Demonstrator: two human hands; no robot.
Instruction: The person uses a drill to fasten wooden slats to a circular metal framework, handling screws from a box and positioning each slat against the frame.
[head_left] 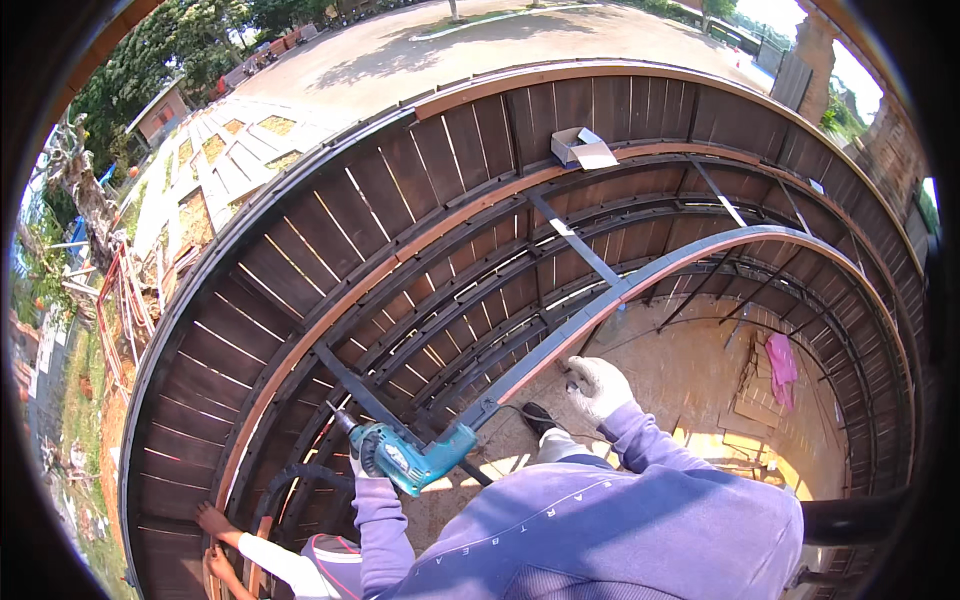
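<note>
A teal corded drill [420, 462] lies across the curved metal frame's near end, its bit pointing up and left. My left hand [358, 464], in a pale glove, is wrapped round the drill's front; the drill hides most of its fingers. My right hand [603, 388], also gloved, is held out to the right of the curved rail [590, 318], apart from it. Its fingers are curled, with something small and dark at their tips that I cannot make out. A thin cable [520, 408] runs near the drill's handle.
Curved tiers of dark wooden slats [300, 255] and metal bars surround me. An open cardboard box [583, 150] rests on an upper ledge. At lower left, another person's hands [215, 520] touch the slats and a wood strip. Below lie cardboard pieces [757, 405] and pink cloth [781, 368].
</note>
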